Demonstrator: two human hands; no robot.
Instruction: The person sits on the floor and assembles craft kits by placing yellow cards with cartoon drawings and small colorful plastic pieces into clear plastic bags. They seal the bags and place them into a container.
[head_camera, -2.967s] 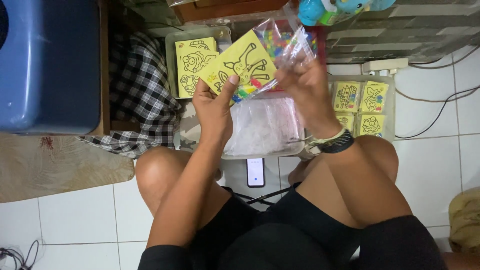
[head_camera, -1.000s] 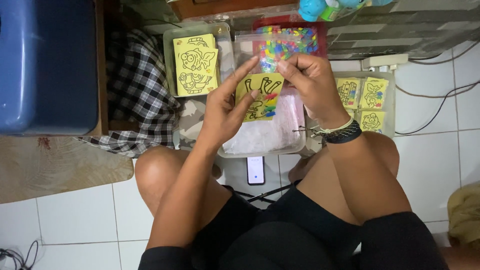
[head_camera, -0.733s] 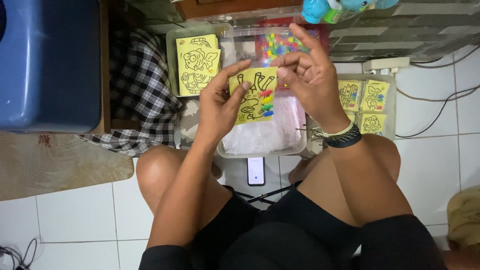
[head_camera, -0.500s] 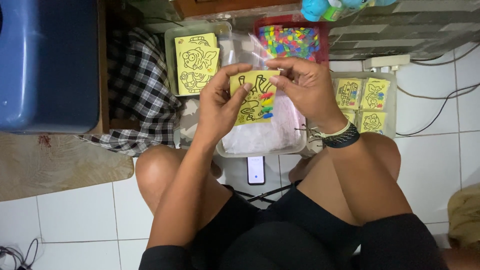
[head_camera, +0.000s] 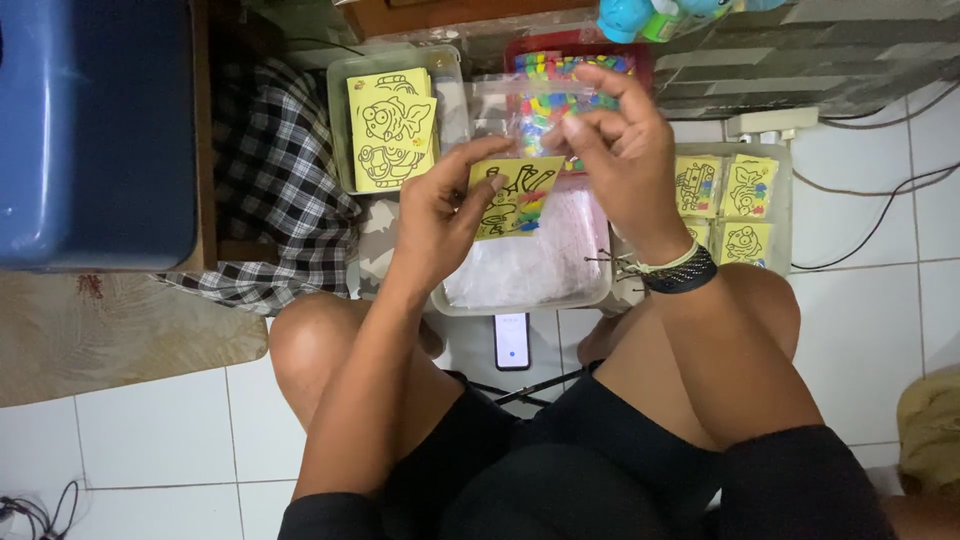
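I see a small yellow picture card (head_camera: 515, 196) with a black outline drawing and patches of colour, held up in the air just above a clear plastic tub (head_camera: 530, 262) full of clear bags. My left hand (head_camera: 440, 215) grips the card's left edge, thumb on its face and fingers behind. My right hand (head_camera: 620, 150) pinches the card's top right corner together with a clear plastic sleeve (head_camera: 520, 105), whose upper part stands above the card. Both hands are closed on the card, neither one loose.

Behind the sleeve is a red tray (head_camera: 575, 65) of small, many-coloured pieces. To the left, another clear container (head_camera: 445, 70) holds a stack of yellow cards (head_camera: 390, 128) with a cartoon fish outline on top. To the right, a third clear tub (head_camera: 780, 200) holds more small yellow cards (head_camera: 725, 205). A dark wristband (head_camera: 680, 272) sits on my right wrist.

Below the tub, a phone (head_camera: 512, 340) lies on the white tiled floor (head_camera: 150, 440) between my bare knees. A black-and-white checked cloth (head_camera: 265, 190) lies at left, beside a large blue bin (head_camera: 95, 130). A white power strip (head_camera: 775, 122) sits at upper right.
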